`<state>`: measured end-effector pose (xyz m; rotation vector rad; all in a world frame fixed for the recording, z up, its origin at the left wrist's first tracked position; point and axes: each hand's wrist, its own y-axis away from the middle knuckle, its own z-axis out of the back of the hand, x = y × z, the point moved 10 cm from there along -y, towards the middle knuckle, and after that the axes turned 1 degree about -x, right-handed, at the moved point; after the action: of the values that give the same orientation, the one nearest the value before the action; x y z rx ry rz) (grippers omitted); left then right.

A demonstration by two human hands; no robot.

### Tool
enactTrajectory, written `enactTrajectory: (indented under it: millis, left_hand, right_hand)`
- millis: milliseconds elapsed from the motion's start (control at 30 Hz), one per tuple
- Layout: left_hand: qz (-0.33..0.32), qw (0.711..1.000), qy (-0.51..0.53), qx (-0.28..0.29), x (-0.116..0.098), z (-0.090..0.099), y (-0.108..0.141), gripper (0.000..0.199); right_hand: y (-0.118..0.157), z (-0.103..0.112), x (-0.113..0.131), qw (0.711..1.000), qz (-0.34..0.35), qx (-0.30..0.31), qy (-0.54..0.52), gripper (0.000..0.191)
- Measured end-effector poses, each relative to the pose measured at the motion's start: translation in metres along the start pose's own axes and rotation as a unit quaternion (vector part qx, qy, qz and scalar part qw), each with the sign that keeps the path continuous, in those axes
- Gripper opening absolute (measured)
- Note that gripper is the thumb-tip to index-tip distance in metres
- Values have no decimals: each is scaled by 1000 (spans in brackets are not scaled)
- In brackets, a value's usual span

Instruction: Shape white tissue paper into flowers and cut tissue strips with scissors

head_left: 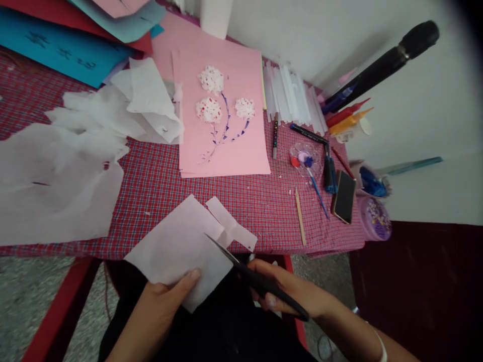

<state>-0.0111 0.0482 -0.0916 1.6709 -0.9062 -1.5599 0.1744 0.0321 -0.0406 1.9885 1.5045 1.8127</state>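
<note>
My left hand (171, 296) pinches a sheet of white paper (181, 241) near its lower edge, thumb on top. In my right hand (283, 284) is a pair of black-handled scissors (260, 281), my fingers around the handles. Its pointed blade lies over the right part of the sheet; the other blade seems hidden beneath the paper. A narrow strip of paper (241, 232) hangs off beside the sheet's upper right edge, at the table's front edge. Beyond the hands lies pink paper (241, 156) bearing white, red-flecked flower heads (209, 109) with purple stems.
Crumpled white paper (56, 186) covers the left of the checked tablecloth (151, 176). To the right are glue sticks (290, 93), a paint palette (304, 168), a paintbrush (318, 193), a wooden stick (300, 216), a phone (344, 197) and a purple cup (372, 221).
</note>
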Motion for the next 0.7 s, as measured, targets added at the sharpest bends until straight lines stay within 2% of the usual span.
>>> enactTrajectory:
  millis: [67,133,233,400,533,600,700]
  left_hand:
    - [18,999,10,43,10,-7,-1,24]
    - [27,997,34,61,20,-9,-2,23]
    - [23,996,60,60,27,-8,-5,25]
    - [20,995,78,56,25,-9,-6,29]
    - [11,996,70,56,24,-10,-6,27]
    - [-4,996,74,51,25,-8,-8,31]
    - [-19,995,91,48,27,-7,-10,39]
  right_hand:
    - [-4,-1,1,1000,6,-7,-3,63]
    - [-7,-1,1,1000,10,-18,-9,62]
    - [-8,-1,2,999,11,-35,-3,61]
    - [-6,-2,2,998,2,-67,3,59]
    - [-5,1,-12,995,-38,-96,-15,61]
    - [-5,2,-14,995,-38,-93,-12,61]
    - [-6,0,-5,998,-8,-64,20,57]
